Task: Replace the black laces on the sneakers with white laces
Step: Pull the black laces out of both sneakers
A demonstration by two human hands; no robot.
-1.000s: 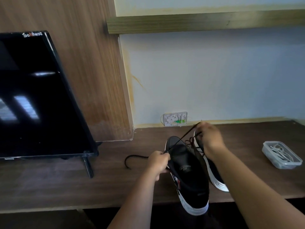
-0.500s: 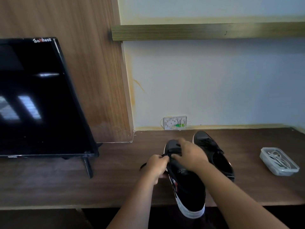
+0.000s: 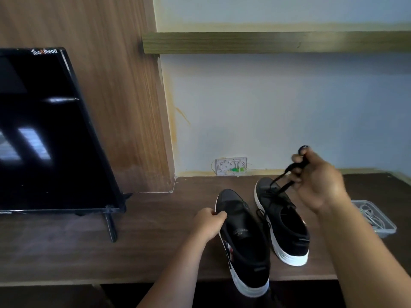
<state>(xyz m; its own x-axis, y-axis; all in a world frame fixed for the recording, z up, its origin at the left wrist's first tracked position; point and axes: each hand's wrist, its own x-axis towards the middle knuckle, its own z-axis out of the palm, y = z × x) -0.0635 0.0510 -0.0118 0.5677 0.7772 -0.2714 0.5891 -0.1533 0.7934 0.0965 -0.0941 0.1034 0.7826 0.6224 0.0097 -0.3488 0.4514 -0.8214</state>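
A: Item one?
B: Black lace — bunched in the right hand, raised above the far sneaker; fingers closed round it, one end trailing down to that shoe's toe.

A: Sneakers?
B: Two, black with white soles, side by side on the table, toes to the wall. Near sneaker — no lace visible in its eyelets, heel overhanging the table's front edge. Far sneaker still carries some black lace.

A: Left hand?
B: Left hand against the near sneaker's left side, fingers pinched shut on its upper edge.

A: Surroundings?
B: Clear tub of white laces at the right, partly hidden by the right arm. Dark screen on a stand, far left. Wall socket behind the shoes.
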